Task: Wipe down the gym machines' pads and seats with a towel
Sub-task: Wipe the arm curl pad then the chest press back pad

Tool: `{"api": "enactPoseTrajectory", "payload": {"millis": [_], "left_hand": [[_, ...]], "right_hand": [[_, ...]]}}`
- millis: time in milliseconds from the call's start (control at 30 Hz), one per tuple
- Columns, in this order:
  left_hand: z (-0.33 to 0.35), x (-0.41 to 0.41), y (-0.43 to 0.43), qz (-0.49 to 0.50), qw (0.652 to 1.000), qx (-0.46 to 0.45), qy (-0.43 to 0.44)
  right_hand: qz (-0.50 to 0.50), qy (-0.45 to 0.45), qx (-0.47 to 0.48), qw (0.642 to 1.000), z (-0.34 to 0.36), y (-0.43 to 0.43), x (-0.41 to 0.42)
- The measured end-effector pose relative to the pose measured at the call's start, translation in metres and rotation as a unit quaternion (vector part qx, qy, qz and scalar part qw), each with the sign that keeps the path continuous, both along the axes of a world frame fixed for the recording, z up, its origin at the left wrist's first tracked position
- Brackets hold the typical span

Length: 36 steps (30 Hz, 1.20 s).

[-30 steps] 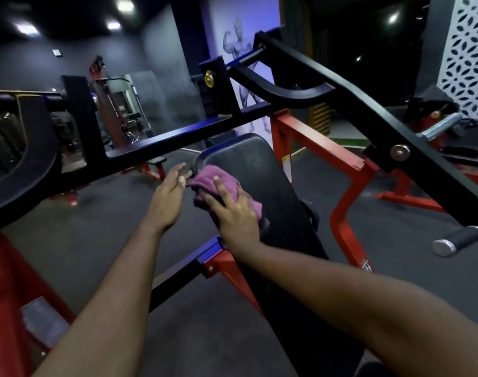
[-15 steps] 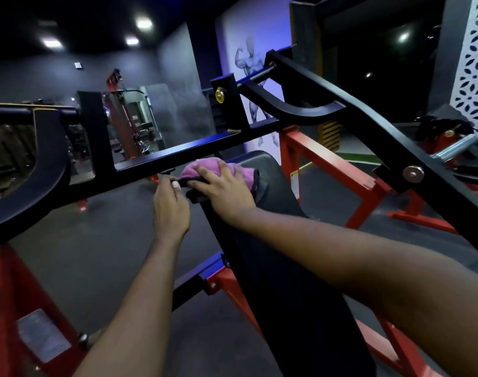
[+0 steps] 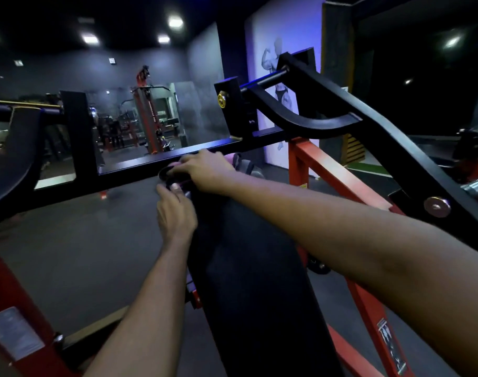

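A long black back pad (image 3: 248, 268) runs from the bottom of the view up to the machine's black cross bar (image 3: 156, 161). My right hand (image 3: 205, 170) lies flat over a pink towel (image 3: 236, 160) at the pad's top end, just under the bar, and covers most of the cloth. My left hand (image 3: 175, 213) grips the pad's upper left edge, thumb up, just below my right hand.
Black lever arms (image 3: 368, 137) slope down to the right, ending near a chrome handle (image 3: 477, 187). A red frame (image 3: 330, 170) flanks the pad on both sides. Dark rubber floor (image 3: 82, 240) lies to the left. Other machines (image 3: 148, 118) stand far back.
My right hand has slid the towel up the pad from its middle to the top end under the cross bar. My left hand moved onto the pad's left edge.
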<state>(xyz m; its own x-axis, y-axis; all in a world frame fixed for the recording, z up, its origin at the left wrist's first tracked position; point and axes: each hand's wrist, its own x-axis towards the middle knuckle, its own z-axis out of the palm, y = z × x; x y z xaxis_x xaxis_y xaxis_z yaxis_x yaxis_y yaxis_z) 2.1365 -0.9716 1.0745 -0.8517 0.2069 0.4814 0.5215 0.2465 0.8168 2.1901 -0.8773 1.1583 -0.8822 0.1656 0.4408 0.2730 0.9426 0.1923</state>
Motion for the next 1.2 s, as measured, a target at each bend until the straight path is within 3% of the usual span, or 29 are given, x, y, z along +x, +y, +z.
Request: {"api": "enactPoseTrajectory", "payload": {"millis": [133, 367, 500, 600, 800, 933, 1100, 1200], "left_hand": [[-0.005, 0.002, 0.001, 0.012, 0.999, 0.041, 0.012], [-0.011, 0.0, 0.002, 0.017, 0.996, 0.048, 0.078], [-0.01, 0.002, 0.001, 0.017, 0.997, 0.05, 0.064], [-0.009, 0.004, -0.001, 0.014, 0.997, 0.053, 0.051], [-0.009, 0.006, 0.0, 0.001, 0.996, 0.052, 0.066], [-0.01, 0.007, 0.0, 0.013, 0.995, 0.045, 0.092], [-0.011, 0.003, 0.003, 0.028, 0.995, 0.051, 0.081], [-0.012, 0.004, 0.003, 0.035, 0.994, 0.053, 0.085]], "right_hand": [[0.034, -0.002, -0.012, 0.999, -0.007, 0.034, 0.025], [-0.051, 0.013, -0.052, 0.997, 0.006, 0.046, 0.02], [0.022, 0.05, -0.001, 0.998, -0.014, 0.003, 0.005], [0.044, 0.07, 0.021, 0.996, -0.029, 0.02, 0.021], [-0.024, 0.078, -0.059, 0.995, -0.034, 0.068, 0.057], [-0.102, 0.06, -0.096, 0.988, -0.01, 0.053, 0.039], [-0.024, 0.057, 0.026, 0.998, -0.022, 0.002, 0.022], [0.009, 0.062, -0.004, 0.998, -0.013, 0.026, 0.03]]}}
